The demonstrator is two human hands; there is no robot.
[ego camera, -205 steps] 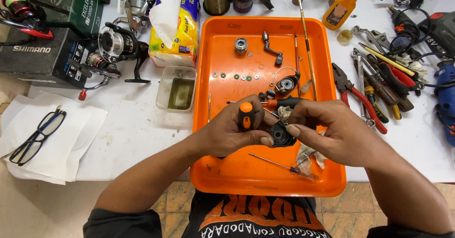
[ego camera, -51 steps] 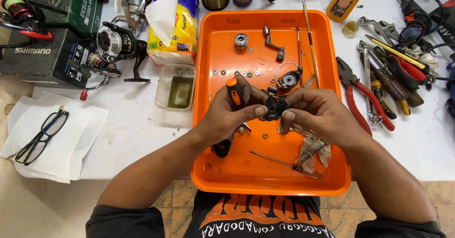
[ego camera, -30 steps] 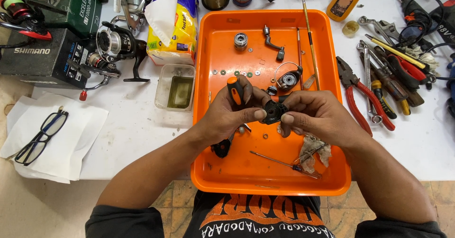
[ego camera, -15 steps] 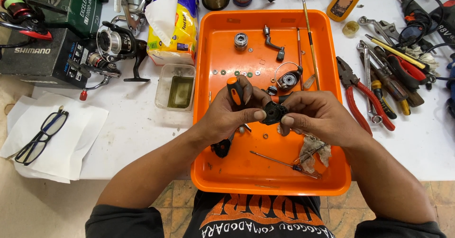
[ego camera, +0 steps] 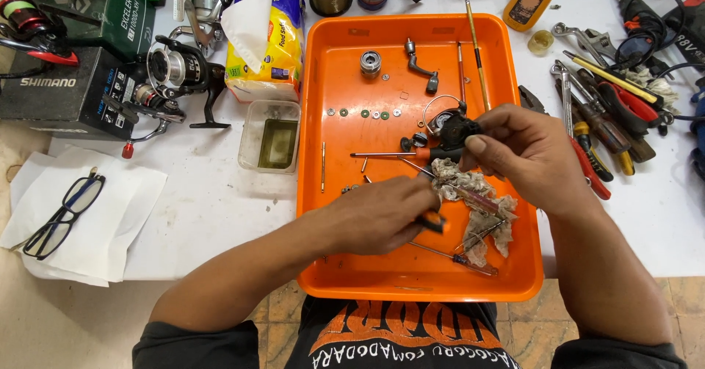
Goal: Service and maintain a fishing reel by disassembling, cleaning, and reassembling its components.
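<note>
Fixing a little reel part

My right hand (ego camera: 532,156) pinches the black reel part (ego camera: 454,128) at 12 o'clock, above the orange tray (ego camera: 338,251); my left hand (ego camera: 382,215) grips the orange-handled screwdriver (ego camera: 433,222).

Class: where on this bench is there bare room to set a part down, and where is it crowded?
Bare: the white table between the glasses, small tub and orange tray; also the tray's near left corner. Crowded: the tools right of the tray, the tray's middle around both hands, and the reels and boxes far left.

Black reel part (ego camera: 457,129) and orange-handled screwdriver (ego camera: 433,222) above orange tray (ego camera: 323,119)
</note>
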